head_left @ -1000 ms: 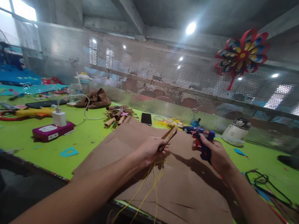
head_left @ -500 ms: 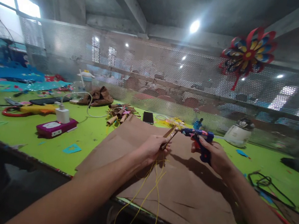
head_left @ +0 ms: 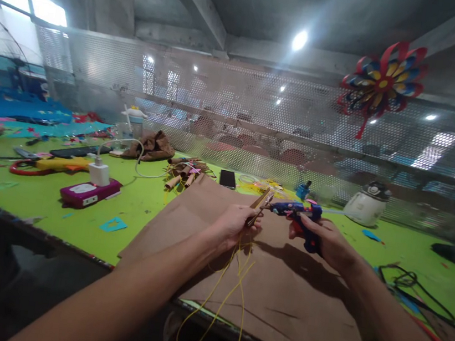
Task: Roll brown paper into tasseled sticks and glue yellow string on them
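Both clamped: left grip [head_left: 242, 224] on a slim brown strip [head_left: 265, 196]; right grip [head_left: 329, 241], at its three o'clock, on a blue plastic glue gun [head_left: 308, 210]; steadiness seemed wise.

No words, numbers or brands can be read: any print on the glue gun [head_left: 289, 208] above the brown paper [head_left: 277, 300], the white jug [head_left: 363, 208] to the paper's right or the purple power strip [head_left: 90, 194] to its left is too blurred.
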{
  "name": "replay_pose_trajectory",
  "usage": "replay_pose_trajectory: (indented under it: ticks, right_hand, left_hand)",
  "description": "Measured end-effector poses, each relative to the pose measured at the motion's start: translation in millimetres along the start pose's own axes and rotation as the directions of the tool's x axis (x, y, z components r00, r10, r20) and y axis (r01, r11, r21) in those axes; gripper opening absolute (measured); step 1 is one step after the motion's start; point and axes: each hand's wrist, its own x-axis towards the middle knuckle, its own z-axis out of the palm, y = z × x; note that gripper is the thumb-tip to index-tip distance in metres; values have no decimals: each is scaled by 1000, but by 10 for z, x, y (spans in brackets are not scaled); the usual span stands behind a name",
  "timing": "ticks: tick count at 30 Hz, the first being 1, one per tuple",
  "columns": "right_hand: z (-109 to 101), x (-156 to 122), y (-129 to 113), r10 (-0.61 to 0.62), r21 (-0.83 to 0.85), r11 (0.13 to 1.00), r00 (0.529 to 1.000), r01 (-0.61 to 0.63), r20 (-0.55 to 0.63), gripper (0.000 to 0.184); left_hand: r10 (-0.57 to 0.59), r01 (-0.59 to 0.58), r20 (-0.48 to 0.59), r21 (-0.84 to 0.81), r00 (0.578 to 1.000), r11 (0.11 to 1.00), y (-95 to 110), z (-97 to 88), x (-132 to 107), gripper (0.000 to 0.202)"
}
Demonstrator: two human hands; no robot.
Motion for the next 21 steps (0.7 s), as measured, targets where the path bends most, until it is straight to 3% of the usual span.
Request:
replay_pose_trajectory:
  ticks: [4,14,21]
  right_hand:
    - [-12,24,16,-44,60,997,995,50,-93,33]
    - [10,-23,-63,-13,-233,972,999,23,46,46]
    - [-23,0,-38,-42,-229,972,999,45,19,45]
  left_hand:
    - [4,-3,-25,21,1000,1000,-12,4,10,15]
    - [-2,2,-9,-4,1000,1000,-31,-10,17,8]
    - [18,-18,2,-4,1000,1000,-6,35,-6,11]
